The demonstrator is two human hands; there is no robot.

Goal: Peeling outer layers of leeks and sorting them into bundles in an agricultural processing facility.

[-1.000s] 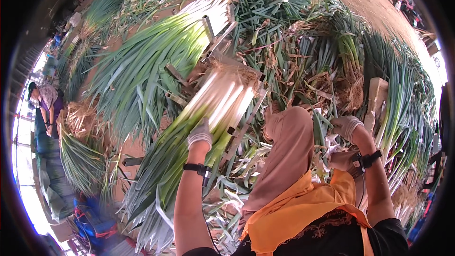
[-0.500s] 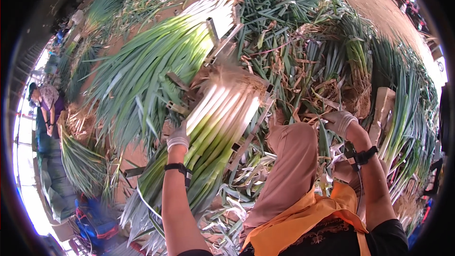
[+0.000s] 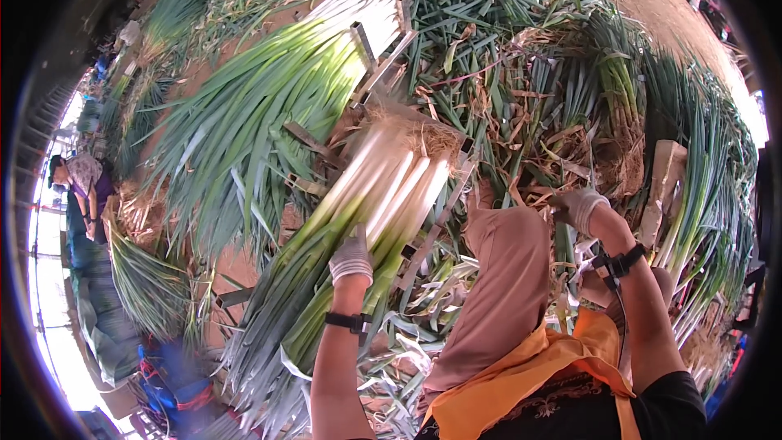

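Note:
A bundle of long green onions [image 3: 322,232] lies slantwise before me in a metal frame [image 3: 430,236], brown roots at the far end and green leaves toward me. My left hand [image 3: 353,257], in a pale glove, rests on top of its stalks with fingers stretched toward the roots. To the right of my knee, my gloved right hand [image 3: 577,209] is held low over the heap of loose leaves and onions [image 3: 529,126]. Its fingers are curled, and whatever they hold, if anything, is hidden.
Beyond lies a second onion bundle [image 3: 252,98] in a similar frame. A pale block [image 3: 661,179] stands at right beside more onions [image 3: 707,187]. Torn leaves [image 3: 432,310] litter the ground by my leg. At far left another person [image 3: 84,179] bends over onions [image 3: 147,277].
My left hand has moved right, from the bundle's left side onto the middle of its stalks. The right hand has stayed near the same spot, with its fingers more curled.

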